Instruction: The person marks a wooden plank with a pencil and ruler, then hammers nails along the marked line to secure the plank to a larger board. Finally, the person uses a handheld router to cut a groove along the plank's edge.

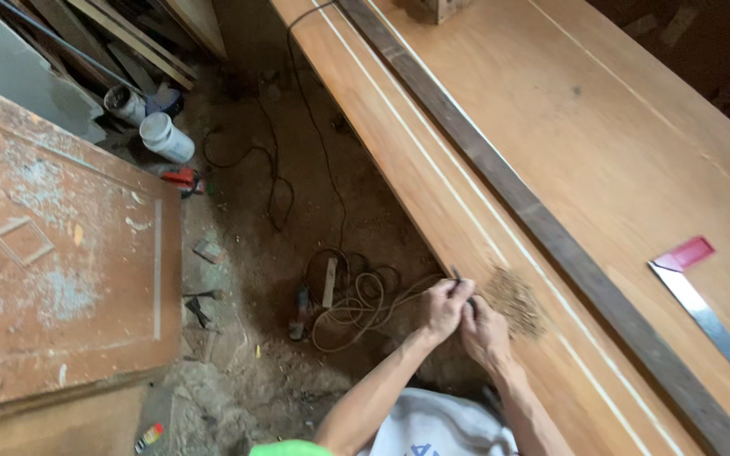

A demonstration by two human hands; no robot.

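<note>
Dusty workshop floor (297, 228) with tangled cords (356, 300), white jars (166, 137), old door (52, 253) at left. Long wooden panel (601, 143) on the right, grooved near its edge, dark strip (551, 232) laid along it, metal square (703, 317) farther right. Both hands together at the panel's near edge: left hand (443, 308) and right hand (485, 331) clenched round a small dark tool (456, 275), tip at the groove, shavings (515, 300) just beside. Likely risk: tool slipping out of the groove and scarring the face, or nicking a finger so close to the tip.

Bare forearms, pale grey shirt (433, 426)
</note>
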